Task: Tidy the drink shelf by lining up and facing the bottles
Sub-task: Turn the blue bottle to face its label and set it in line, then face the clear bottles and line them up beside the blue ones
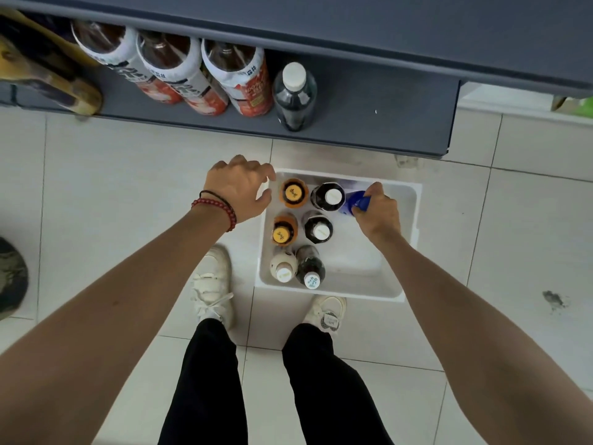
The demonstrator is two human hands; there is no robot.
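A white crate (pixel 410 200) stands on the floor before the grey bottom shelf (pixel 369 123). Inside stand several bottles: two orange-capped ones (pixel 292 192), dark white-capped ones (pixel 329 196) and a pale one (pixel 282 268). My right hand (pixel 380 213) grips the top of a blue bottle (pixel 354 202) at the crate's far side. Over the crate's far left corner hovers my left hand (pixel 240 191), fingers spread and holding nothing. On the shelf stand three large tea bottles with red-and-white labels (pixel 244 78) and a small dark bottle with a white cap (pixel 294 97).
The shelf is bare to the right of the small dark bottle. Yellowish packages (pixel 48 75) sit at the shelf's left end. An upper shelf (pixel 385 27) overhangs the bottles. My two white shoes (pixel 213 281) stand on the tiled floor beside the crate.
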